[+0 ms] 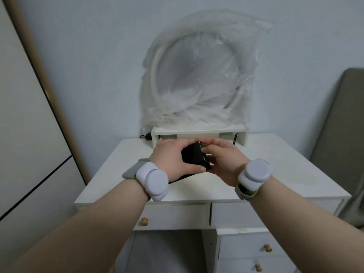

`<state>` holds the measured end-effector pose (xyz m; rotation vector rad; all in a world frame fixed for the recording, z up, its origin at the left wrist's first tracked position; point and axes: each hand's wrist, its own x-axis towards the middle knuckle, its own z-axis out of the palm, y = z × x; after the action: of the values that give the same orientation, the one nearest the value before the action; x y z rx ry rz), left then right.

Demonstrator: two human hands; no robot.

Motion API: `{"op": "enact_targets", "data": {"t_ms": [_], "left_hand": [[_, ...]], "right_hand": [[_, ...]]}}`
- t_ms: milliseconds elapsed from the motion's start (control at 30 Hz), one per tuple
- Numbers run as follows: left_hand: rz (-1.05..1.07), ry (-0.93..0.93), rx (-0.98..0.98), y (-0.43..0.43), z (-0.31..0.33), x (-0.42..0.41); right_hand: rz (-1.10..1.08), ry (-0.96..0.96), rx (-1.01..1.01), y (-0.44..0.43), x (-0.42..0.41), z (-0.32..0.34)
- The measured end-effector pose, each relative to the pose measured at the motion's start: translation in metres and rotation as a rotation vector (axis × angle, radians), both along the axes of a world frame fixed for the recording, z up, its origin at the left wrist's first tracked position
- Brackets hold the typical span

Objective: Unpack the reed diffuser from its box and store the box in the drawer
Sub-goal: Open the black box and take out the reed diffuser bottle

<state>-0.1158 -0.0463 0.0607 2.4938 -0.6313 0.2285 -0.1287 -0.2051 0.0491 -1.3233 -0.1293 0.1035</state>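
1. Head view: the black box is held above the white counter, between both hands
2. Left hand is clamped on the box's left side
3. Right hand pinches its top right edge
4. The drawer below is closed

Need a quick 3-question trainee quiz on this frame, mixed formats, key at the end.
1. True or false: both the left hand and the right hand are on the black box.
2. Where is the black box? A) inside an open drawer B) held above the white desk C) on the small shelf
3. Fill in: the drawers visible below the desktop, such as the one with the wooden knob, are all ____.

Key: 1 true; 2 B; 3 closed
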Motion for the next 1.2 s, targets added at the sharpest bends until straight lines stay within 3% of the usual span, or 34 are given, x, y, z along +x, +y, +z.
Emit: {"op": "enact_targets", "data": {"t_ms": [200, 633, 1200], "left_hand": [[-0.034, -0.032, -0.065, -0.001, 0.005, -0.002], [-0.057, -0.072, 0.077, -0.01, 0.022, -0.009], [-0.046, -0.028, 0.094, -0.011, 0.007, -0.008]], "right_hand": [[0.023, 0.014, 0.101, -0.004, -0.007, 0.004], [-0.007, 0.056, -0.075, -0.015, -0.007, 0.013], [-0.093, -0.034, -0.615, -0.008, -0.016, 0.023]]}}
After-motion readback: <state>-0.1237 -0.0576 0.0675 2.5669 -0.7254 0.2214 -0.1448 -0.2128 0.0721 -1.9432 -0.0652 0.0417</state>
